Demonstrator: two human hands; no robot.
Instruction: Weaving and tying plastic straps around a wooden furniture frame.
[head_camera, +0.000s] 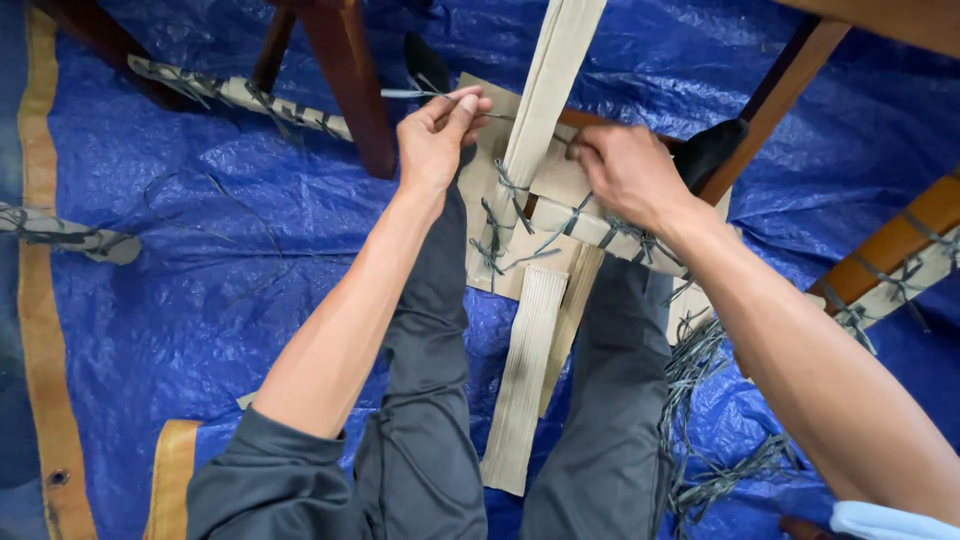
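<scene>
Blue tarpaulin (200, 230) with a tan border covers the floor, seen from above over the person's dark trouser legs (430, 400). Between the legs lies a long strip of ribbed cardboard (522, 370), its long axis running from the near edge of the view away toward the wooden furniture frame (350, 80); a second strip continues the same line upward and leans slightly right. A shorter cardboard piece (600, 228) crosses them, lashed on with grey cord (500, 215) and tilted down to the right. Left hand (435, 140): thumb and forefinger pressed together, pinching a strand of cord that stretches off to the left. Right hand (625, 170): fingers curled and closed over the junction where the strips cross a brown wooden rail; what it grips there cannot be told. Loose cord (710, 440) lies in a tangle beside the right leg. Other cardboard-wrapped, cord-bound rails (240, 95) lie around the frame.
</scene>
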